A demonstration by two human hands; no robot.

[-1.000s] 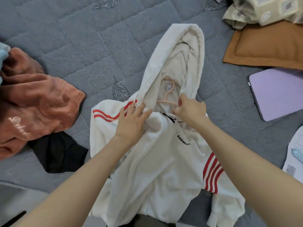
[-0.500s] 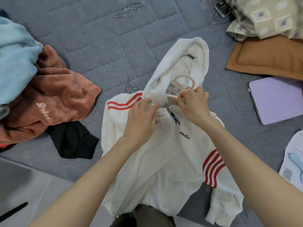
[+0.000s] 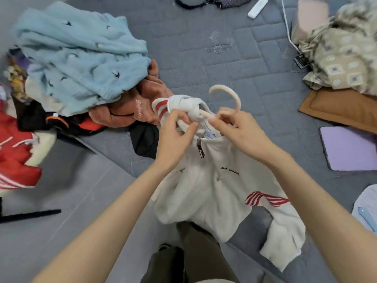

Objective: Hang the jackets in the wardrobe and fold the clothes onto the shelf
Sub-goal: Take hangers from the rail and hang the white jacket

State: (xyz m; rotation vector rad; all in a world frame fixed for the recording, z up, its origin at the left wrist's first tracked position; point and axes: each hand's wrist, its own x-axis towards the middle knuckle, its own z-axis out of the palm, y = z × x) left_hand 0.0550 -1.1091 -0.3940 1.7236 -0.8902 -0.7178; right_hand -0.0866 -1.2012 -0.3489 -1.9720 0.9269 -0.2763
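The white zip jacket (image 3: 214, 193), with red stripes on both sleeves and small black lettering on the chest, is held up over the near edge of the grey quilt (image 3: 204, 58). Its hood is bunched around a cream hanger (image 3: 236, 99). The left hand (image 3: 175, 137) pinches the bunched collar fabric, and the right hand (image 3: 242, 135) grips the hanger just below its hook.

A bedroom in a home: a grey quilted bedspread (image 3: 234, 64) with stitched leaves fills the frame. A light-blue fleece garment (image 3: 81, 54) tops a heap of loose clothes (image 3: 126, 111) at upper left. A brown cushion (image 3: 342, 107) and a patterned beige blanket (image 3: 346, 58) lie at right.
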